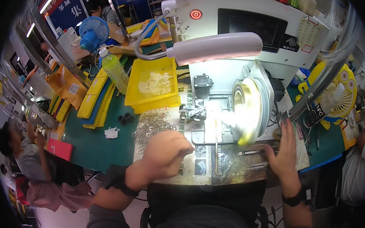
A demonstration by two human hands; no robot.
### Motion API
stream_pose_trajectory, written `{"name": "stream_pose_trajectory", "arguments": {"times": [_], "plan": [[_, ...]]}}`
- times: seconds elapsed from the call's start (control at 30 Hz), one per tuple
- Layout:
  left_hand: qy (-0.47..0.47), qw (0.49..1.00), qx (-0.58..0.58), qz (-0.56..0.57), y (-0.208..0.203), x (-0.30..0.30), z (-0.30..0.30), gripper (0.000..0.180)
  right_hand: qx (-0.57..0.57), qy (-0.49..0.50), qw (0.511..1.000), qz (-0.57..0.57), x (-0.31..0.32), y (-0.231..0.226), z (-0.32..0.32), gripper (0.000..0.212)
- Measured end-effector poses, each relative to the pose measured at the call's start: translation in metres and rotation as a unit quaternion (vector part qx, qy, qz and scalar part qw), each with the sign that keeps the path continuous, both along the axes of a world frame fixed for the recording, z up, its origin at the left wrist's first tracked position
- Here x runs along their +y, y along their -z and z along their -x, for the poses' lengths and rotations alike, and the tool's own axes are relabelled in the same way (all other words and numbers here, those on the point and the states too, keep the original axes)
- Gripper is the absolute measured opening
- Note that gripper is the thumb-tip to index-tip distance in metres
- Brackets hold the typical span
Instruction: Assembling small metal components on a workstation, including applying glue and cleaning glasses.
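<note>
My left hand (165,153) is closed, fingers curled together, in front of a white bench machine (206,22). Whatever its fingers hold, if anything, is hidden. Beside it lies a heap of small shiny metal pieces (147,126), some ring-shaped. The machine's wheel (250,110) is bright and blurred. To the left of the wheel sits a small metal fixture (197,113) under a dark motor block (202,85). My right hand (285,157) rests with thumb and fingers apart, just right of the wheel's lower edge. Nothing shows in it.
A lit lamp (216,47) arches over the work. Left stand yellow bins (151,107) with pale scraps, a green bottle (113,71) and a blue fan (94,32). Right are a yellow fan (334,90) and dark can (313,117). A person (29,154) sits at far left.
</note>
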State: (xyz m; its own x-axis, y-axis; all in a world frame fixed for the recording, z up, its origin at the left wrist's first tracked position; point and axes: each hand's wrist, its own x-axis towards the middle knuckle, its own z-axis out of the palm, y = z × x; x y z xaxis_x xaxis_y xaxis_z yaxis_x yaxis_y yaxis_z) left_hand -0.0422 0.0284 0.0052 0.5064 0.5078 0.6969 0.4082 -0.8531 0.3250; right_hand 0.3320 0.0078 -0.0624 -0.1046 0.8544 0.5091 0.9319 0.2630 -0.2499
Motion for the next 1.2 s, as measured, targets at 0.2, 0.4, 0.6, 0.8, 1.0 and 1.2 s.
{"name": "stream_pose_trajectory", "arguments": {"times": [0.2,0.4,0.6,0.8,1.0,1.2], "plan": [[-0.103,0.987,-0.105,0.067,-0.025,0.03,0.029,0.005,0.015,-0.001,1.0,0.008,-0.003,-0.001,-0.002,0.081],[-0.119,0.982,0.141,-0.037,0.013,0.053,0.038,0.012,0.019,-0.007,1.0,0.009,-0.002,-0.003,0.0,0.076],[-0.11,0.988,0.081,0.073,0.031,0.04,0.028,0.014,0.028,-0.01,1.0,0.009,-0.001,-0.003,-0.001,0.072],[-0.166,0.965,0.169,0.109,0.031,0.021,0.005,0.044,0.022,-0.008,1.0,0.005,0.0,-0.002,-0.001,0.07],[-0.198,0.963,0.161,0.088,0.049,0.016,-0.007,0.053,0.025,-0.008,1.0,0.006,0.0,-0.003,0.001,0.068],[-0.204,0.962,0.157,0.089,0.049,0.015,-0.011,0.051,0.024,-0.005,1.0,0.001,0.002,-0.003,0.001,0.066]]}}
